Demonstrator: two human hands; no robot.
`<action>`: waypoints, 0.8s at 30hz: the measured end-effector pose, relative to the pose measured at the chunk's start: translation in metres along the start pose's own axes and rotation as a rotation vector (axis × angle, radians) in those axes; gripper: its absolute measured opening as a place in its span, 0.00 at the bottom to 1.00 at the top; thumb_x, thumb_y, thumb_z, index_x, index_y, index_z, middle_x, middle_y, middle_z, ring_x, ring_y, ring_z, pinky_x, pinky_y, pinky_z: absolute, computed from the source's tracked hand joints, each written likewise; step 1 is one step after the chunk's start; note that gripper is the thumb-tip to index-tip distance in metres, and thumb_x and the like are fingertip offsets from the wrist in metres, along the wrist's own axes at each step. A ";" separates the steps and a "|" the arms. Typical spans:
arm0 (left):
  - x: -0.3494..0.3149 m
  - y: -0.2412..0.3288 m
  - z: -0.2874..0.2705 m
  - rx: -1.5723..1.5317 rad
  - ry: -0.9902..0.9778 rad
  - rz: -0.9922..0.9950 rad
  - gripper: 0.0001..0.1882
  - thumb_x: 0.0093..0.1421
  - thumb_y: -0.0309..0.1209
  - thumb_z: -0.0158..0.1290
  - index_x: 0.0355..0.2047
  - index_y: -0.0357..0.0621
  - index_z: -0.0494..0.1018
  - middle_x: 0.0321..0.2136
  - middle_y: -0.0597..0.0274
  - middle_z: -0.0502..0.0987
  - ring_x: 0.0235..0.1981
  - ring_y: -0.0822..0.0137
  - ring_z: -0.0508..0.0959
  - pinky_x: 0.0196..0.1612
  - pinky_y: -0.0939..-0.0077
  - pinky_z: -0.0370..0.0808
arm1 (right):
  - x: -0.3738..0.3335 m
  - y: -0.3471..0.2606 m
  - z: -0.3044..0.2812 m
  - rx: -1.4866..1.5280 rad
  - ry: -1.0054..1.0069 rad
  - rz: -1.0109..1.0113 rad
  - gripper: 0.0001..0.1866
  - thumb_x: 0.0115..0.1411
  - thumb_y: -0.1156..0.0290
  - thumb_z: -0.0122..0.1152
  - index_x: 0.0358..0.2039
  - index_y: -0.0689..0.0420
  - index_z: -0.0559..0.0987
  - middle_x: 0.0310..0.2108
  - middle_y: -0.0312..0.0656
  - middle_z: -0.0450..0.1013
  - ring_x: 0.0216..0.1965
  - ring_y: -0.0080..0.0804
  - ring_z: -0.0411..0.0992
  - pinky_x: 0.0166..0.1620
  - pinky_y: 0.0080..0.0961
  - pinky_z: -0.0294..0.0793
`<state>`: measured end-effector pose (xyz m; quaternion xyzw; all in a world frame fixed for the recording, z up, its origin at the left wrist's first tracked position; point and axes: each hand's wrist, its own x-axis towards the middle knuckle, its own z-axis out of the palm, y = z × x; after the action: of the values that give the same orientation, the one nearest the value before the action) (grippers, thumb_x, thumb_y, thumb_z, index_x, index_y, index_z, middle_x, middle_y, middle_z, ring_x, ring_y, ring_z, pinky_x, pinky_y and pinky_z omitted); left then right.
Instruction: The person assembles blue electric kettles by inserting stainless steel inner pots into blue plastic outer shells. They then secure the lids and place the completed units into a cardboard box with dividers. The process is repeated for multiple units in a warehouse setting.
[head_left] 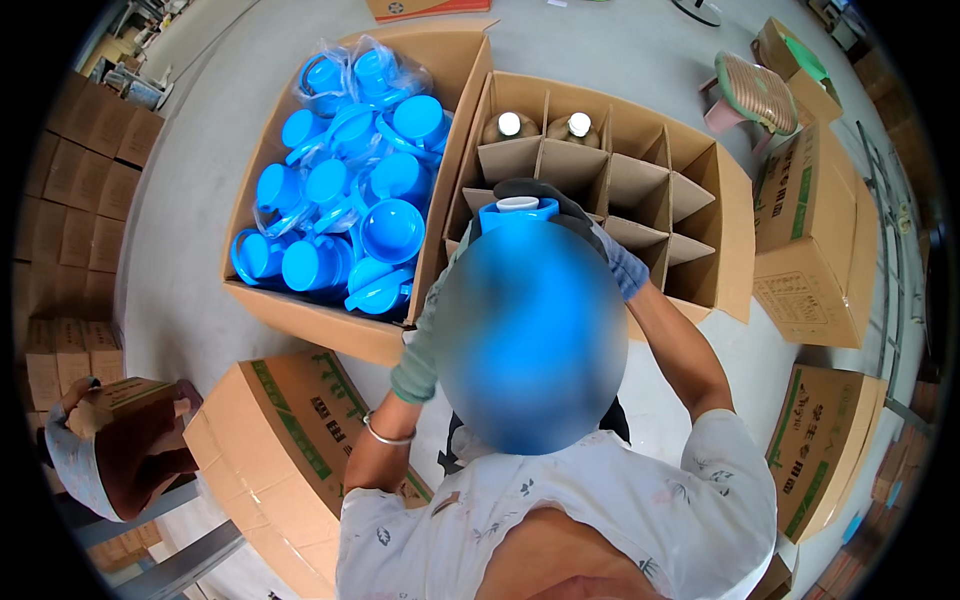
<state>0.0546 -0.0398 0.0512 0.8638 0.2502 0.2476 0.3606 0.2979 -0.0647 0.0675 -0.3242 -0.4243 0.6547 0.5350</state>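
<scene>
Between my two gloved hands is a large blue flask (530, 330) with a white cap (518, 204) at its far end. Most of its body is blurred. My left hand (440, 310), in a grey-green glove, is against its left side, fingers largely hidden. Dark-gloved with a blue cuff, my right hand (585, 222) curls round the far right of the flask near the cap. Just beyond stands a divided carton (735, 225), where two bottles with white caps (510, 125) (579, 125) occupy far compartments. An open carton (255, 307) at left holds several blue cup-like pieces with handles (392, 231).
A closed carton (290, 430) stands near left, with more cartons (815, 240) (825, 450) on the right. A striped stool (755, 92) is at the far right. At the left, another person (90, 460) handles a carton beside stacked boxes (75, 180).
</scene>
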 end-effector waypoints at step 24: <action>-0.016 0.020 0.040 -1.056 -0.067 -0.446 0.22 0.61 0.46 0.49 0.46 0.40 0.68 0.36 0.58 0.73 0.35 0.71 0.72 0.37 0.77 0.71 | -0.074 -0.098 0.033 -1.208 0.092 -0.230 0.22 0.52 0.63 0.64 0.48 0.54 0.76 0.45 0.44 0.74 0.45 0.38 0.72 0.50 0.30 0.69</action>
<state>0.0716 -0.0822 0.0378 0.5001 0.2574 0.2294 0.7943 0.3268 -0.1372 0.1676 -0.5498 -0.7290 0.2223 0.3419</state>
